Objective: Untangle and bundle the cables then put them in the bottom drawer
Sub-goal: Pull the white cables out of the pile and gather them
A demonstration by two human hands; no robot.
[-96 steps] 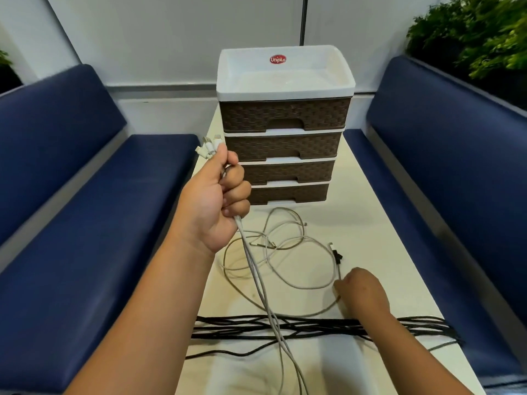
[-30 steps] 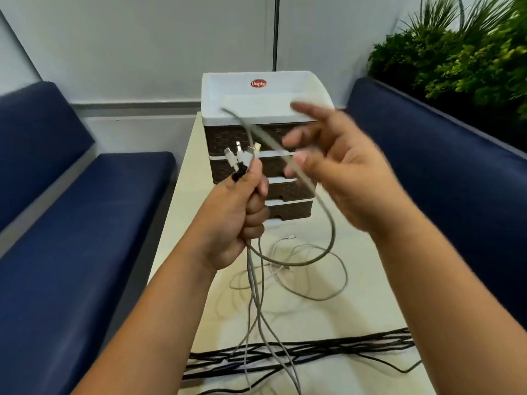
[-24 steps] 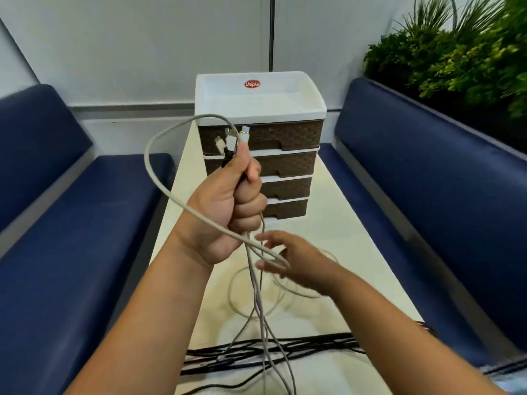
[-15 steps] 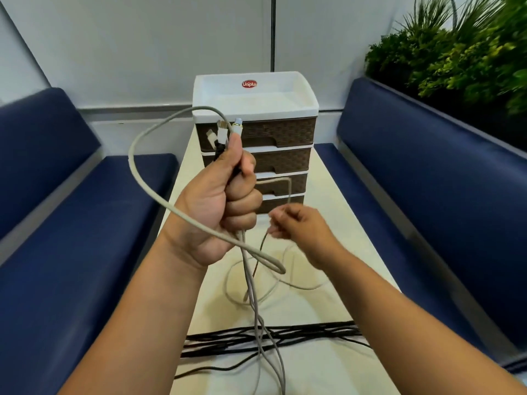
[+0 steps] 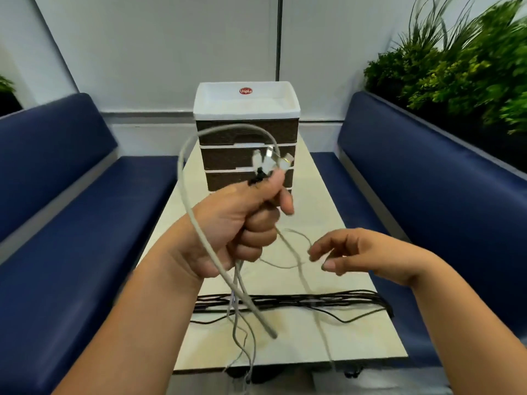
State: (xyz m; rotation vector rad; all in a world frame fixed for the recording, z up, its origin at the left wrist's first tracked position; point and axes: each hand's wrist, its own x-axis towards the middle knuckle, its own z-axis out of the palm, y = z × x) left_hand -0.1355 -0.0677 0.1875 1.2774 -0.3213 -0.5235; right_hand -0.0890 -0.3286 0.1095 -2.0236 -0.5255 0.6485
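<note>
Gripping grey cables (image 5: 199,232), left hand (image 5: 236,223)

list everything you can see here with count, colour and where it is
drawer unit: one, brown fronts with white top tray, far end of the table, all visible drawers closed
light cables: several, grey-white, gathered in the left hand, plug ends sticking up above the fist, tails hanging over the near table edge
black cables: a bunch, count unclear, black, lying straight across the near part of the table
table: one, cream, between the benches
benches: two, navy blue, one on each side of the table
plants: green, behind the right bench; a bit more at the far left edge
left hand: fingers curled round the light cables, raised before the drawers
right hand: fingers relaxed, over the table, holding nothing
</note>
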